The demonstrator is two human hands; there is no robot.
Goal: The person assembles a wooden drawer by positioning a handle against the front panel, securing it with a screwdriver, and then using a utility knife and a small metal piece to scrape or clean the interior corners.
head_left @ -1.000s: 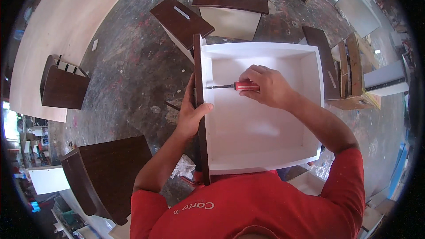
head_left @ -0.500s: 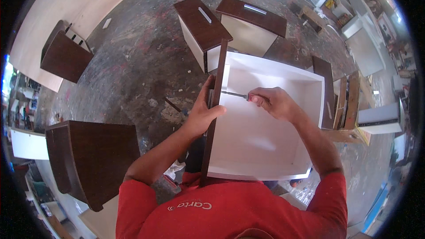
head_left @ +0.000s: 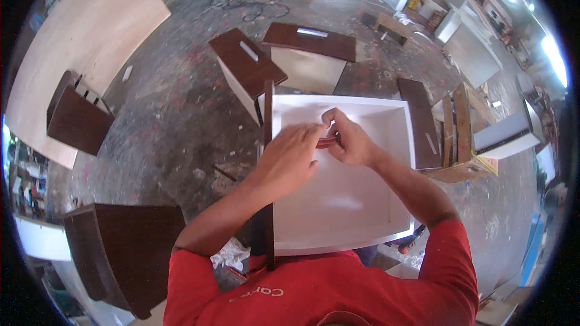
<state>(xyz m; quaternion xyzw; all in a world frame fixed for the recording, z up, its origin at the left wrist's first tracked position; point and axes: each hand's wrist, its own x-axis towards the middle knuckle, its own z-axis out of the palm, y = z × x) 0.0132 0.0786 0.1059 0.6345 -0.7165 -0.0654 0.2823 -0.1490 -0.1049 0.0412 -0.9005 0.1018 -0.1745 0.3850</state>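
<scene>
A white drawer box (head_left: pixel 356 205) with a dark brown front panel (head_left: pixel 268 223) rests against my lap, its open side up. My right hand (head_left: pixel 350 139) is closed around the red handle of a screwdriver (head_left: pixel 328 142), above the inside of the drawer. From the left, my left hand (head_left: pixel 293 157) reaches over the front panel. Its fingers are bent at the forward end of the screwdriver, and its thumb sits a little apart below them. The shaft and tip are hidden behind the left hand.
Two brown-fronted drawers (head_left: pixel 308 42) with silver handles stand ahead on the stained floor. A large dark brown cabinet piece (head_left: pixel 133 247) is at left, a smaller brown piece (head_left: pixel 81 118) beyond it by a pale board (head_left: pixel 90 42). Wooden crates (head_left: pixel 462 133) stand at right.
My left hand has left the edge of the front panel and moved inward to the screwdriver. The screwdriver is drawn back from the panel. My view has shifted, so the surroundings appear lower.
</scene>
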